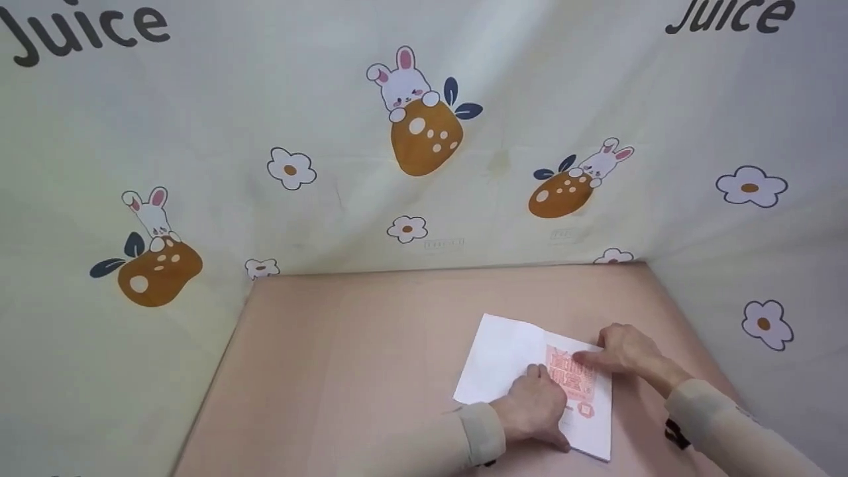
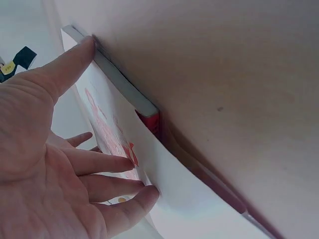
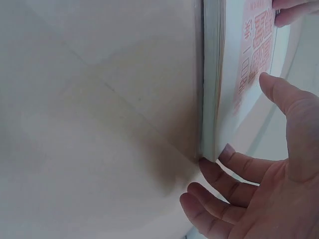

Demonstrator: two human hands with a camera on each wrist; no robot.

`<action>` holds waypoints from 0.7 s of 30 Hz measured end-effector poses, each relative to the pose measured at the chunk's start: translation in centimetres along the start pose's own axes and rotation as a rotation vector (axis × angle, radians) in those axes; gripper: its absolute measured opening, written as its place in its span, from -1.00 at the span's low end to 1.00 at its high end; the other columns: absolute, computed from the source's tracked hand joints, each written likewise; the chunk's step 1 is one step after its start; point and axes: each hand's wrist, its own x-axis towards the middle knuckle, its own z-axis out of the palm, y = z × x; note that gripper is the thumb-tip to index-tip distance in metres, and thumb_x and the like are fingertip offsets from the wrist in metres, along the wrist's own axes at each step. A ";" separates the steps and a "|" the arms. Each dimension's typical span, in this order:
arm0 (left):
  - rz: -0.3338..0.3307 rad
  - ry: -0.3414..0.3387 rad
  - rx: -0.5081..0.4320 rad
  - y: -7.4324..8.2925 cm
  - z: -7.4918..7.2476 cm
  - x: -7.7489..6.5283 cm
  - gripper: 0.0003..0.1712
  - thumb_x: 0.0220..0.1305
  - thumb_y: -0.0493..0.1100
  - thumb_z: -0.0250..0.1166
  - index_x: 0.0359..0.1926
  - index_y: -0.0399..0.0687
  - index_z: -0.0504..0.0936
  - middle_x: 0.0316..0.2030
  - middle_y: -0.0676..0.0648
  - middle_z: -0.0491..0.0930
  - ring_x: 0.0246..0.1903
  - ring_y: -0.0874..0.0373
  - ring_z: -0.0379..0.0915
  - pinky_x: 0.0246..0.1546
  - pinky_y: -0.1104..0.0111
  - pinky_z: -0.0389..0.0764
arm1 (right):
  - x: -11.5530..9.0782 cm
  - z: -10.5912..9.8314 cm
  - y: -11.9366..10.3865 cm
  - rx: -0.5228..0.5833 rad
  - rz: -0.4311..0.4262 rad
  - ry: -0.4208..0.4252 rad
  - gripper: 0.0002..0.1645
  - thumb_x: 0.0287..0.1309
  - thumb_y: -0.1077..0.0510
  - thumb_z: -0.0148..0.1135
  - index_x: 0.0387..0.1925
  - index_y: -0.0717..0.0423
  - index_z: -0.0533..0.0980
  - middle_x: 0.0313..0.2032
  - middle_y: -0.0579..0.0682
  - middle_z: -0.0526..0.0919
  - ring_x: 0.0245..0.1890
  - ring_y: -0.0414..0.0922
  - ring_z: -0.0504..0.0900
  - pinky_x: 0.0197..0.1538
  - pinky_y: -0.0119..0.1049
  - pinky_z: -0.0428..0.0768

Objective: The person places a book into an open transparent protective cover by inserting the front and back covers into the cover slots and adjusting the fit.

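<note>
A thick book [image 1: 490, 358] lies spread on the pink table, its left leaf blank white. Red print [image 1: 573, 377] with block characters covers much of the right page. My left hand [image 1: 533, 401] rests on the book near the fold, fingers extended; in the left wrist view the left thumb [image 2: 77, 62] reaches the block's lower edge. At the far right corner, my right hand [image 1: 629, 351] grips the book. In the right wrist view the right thumb [image 3: 279, 92] lies on the printed page, while the right fingers [image 3: 227, 184] bend round the corner of the page block.
The pink table [image 1: 331, 358] stretches left of the book. Pale cloth [image 1: 331, 99] printed with rabbits, fruit and flowers rises behind it and on both sides. The table's right edge runs close beyond my right hand.
</note>
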 end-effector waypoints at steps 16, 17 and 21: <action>-0.006 -0.017 -0.078 0.0 0.2 0.0 -0.31 0.01 0.58 0.67 -0.40 0.11 0.75 0.00 0.04 0.57 -0.01 0.23 0.35 -0.11 0.47 0.61 | -0.3 -0.6 0.0 0.059 -0.014 0.093 -0.39 0.22 -0.35 0.58 -0.24 0.13 0.69 -0.37 0.02 0.72 -0.35 -0.05 0.59 -0.35 -0.22 0.44; -0.004 -0.019 -0.084 0.0 0.1 0.0 -0.32 0.02 0.57 0.67 -0.40 0.11 0.75 0.00 0.04 0.57 -0.01 0.23 0.36 -0.10 0.47 0.61 | -0.3 -0.7 -0.1 0.061 -0.019 0.105 -0.41 0.22 -0.33 0.59 -0.25 0.12 0.68 -0.37 0.02 0.72 -0.35 -0.05 0.59 -0.35 -0.22 0.43; 0.001 -0.027 -0.102 -0.1 0.0 -0.1 -0.33 0.04 0.56 0.66 -0.39 0.11 0.76 0.00 0.05 0.56 0.00 0.24 0.36 -0.10 0.48 0.61 | -0.4 -1.0 -0.3 0.096 -0.042 0.148 -0.48 0.24 -0.26 0.58 -0.28 0.12 0.69 -0.37 0.02 0.72 -0.34 -0.05 0.58 -0.33 -0.24 0.42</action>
